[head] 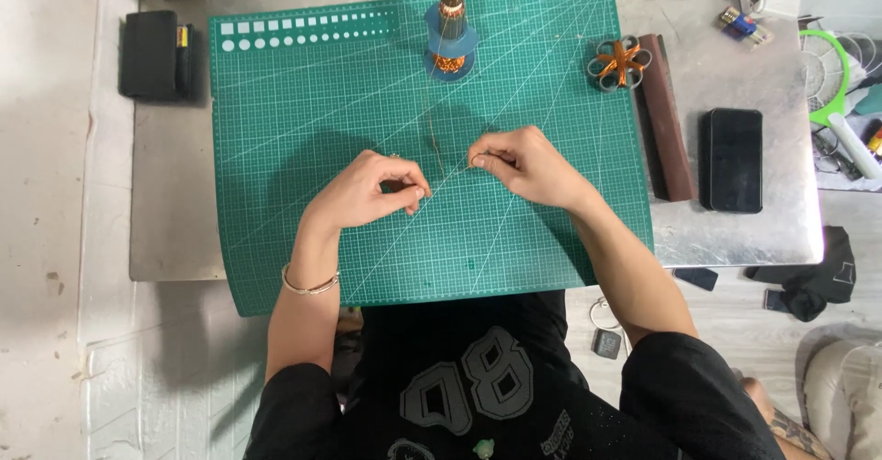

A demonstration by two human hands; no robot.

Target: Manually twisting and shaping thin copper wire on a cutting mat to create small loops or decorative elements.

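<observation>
Thin copper wire (435,152), slack, running toward motor armature (450,33).

top: black short-sleeved shirt (459,368), loose fit, sleeves end near the elbows
print: large grey outlined numerals on the chest, smaller grey lettering lower right, faint speckle on the fabric
left wrist: thin metal bangle (310,285), silver-toned
left hand (372,191): bare, no glove
right hand (519,163): bare, no glove, wrist plain
forearms: bare, uncovered

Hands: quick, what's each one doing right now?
Left hand: pinched shut on thin wire.
Right hand: pinched shut on the same wire.
</observation>
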